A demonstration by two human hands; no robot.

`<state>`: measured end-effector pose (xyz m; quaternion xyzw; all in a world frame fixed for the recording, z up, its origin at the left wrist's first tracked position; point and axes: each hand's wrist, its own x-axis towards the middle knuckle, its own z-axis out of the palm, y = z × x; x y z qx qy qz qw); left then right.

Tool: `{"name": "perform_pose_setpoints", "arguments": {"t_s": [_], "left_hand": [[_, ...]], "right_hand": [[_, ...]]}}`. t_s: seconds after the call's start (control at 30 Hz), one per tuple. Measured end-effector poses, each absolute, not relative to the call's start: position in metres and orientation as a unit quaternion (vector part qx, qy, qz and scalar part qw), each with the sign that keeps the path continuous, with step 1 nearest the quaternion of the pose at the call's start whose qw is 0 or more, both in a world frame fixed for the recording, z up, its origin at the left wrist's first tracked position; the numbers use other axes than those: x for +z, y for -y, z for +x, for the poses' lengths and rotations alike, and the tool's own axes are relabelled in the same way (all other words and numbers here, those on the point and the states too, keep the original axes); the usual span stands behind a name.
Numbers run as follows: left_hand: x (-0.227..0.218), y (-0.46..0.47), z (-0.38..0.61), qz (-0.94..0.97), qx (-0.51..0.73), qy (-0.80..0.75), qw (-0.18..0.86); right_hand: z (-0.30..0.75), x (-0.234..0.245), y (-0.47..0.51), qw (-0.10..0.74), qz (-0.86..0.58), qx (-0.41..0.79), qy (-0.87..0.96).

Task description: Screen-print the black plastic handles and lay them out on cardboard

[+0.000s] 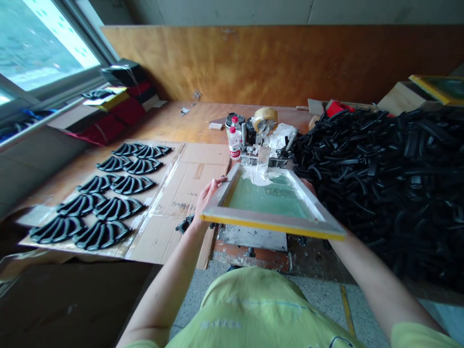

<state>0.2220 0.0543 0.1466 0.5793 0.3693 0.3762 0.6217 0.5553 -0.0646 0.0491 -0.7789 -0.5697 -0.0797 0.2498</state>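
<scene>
Both my hands hold up a wooden screen-printing frame [270, 203] with green mesh, white smears near its far edge and a yellow front edge. My left hand [209, 197] grips its left bar, fingers curled over the wood. My right hand [308, 185] holds the right side, mostly hidden behind the frame. Below the frame lies a metal plate [253, 238], partly covered. To the left, several black curved ribbed parts [101, 193] lie in rows on flattened cardboard [188, 193].
A large heap of black curved parts [380, 183] fills the right side of the wooden bench. Beyond the frame stand a white bottle with a red cap [235, 143], a tape roll [266, 120] and metal clamps [257, 157]. Red and black stacks [116, 108] sit below the window.
</scene>
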Motion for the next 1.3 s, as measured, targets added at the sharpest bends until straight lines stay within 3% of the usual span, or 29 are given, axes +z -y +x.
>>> {"name": "perform_pose_setpoints", "arguments": {"t_s": [0.1,0.2,0.47,0.73,0.93,1.07,1.3], "left_hand": [[0.112,-0.044,0.202,0.563,0.269,-0.422,0.657],[0.072,-0.040,0.194,0.552,0.232,-0.443,0.667],[0.020,-0.042,0.195,0.571,0.233,-0.466,0.634],[0.022,-0.042,0.194,0.577,0.232,-0.464,0.630],[0.022,-0.042,0.193,0.574,0.220,-0.463,0.639],[0.027,-0.041,0.193,0.575,0.216,-0.466,0.636],[0.095,-0.040,0.194,0.550,0.212,-0.454,0.668]], "right_hand": [[0.570,0.068,0.052,0.323,-0.802,-0.068,0.498],[0.549,0.083,0.012,0.363,-0.745,-0.067,0.555],[0.486,0.084,-0.031,0.136,-0.738,0.020,0.661],[0.485,0.086,0.016,0.152,-0.553,0.081,0.815],[0.477,0.070,0.020,0.212,-0.621,0.006,0.755],[0.476,0.067,0.030,0.227,-0.594,0.040,0.771],[0.516,0.116,-0.030,0.245,-0.746,0.049,0.617]]}}
